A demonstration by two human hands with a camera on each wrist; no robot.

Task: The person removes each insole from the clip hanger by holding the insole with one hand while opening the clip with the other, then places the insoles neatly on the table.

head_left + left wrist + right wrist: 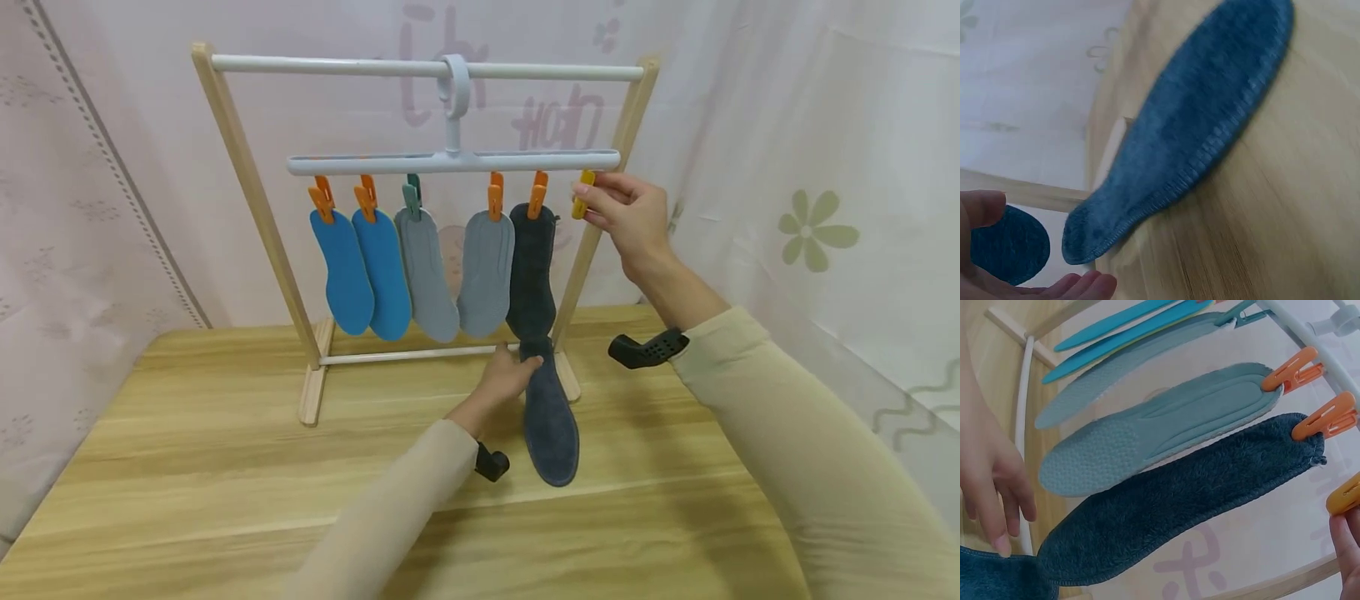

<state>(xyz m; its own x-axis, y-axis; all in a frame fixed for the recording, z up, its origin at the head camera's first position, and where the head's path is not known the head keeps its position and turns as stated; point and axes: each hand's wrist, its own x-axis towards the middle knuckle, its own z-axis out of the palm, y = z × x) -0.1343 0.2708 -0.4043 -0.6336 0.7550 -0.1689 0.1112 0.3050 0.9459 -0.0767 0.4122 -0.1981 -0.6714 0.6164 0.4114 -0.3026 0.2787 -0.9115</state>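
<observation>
In the head view my right hand (630, 212) pinches a yellow clothespin (582, 194) at the right end of the hanger (525, 160). Below, my left hand (504, 379) is at the narrow end of a loose dark insole (553, 429), thumb tip overlapping its edge. In the left wrist view the fingers (1088, 286) are spread beside that insole (1172, 125), which slants across the table by the rack's foot. Another dark insole (532, 271) hangs from an orange clothespin (537, 196), just left of the yellow one.
Two blue insoles (348, 275) and two grey insoles (486, 271) hang left of the dark one, from orange and green clothespins. The hanger hooks over the top bar (330, 65) of a wooden rack (255, 192) standing on the wooden table (225, 492). Patterned cloth (825, 167) surrounds it.
</observation>
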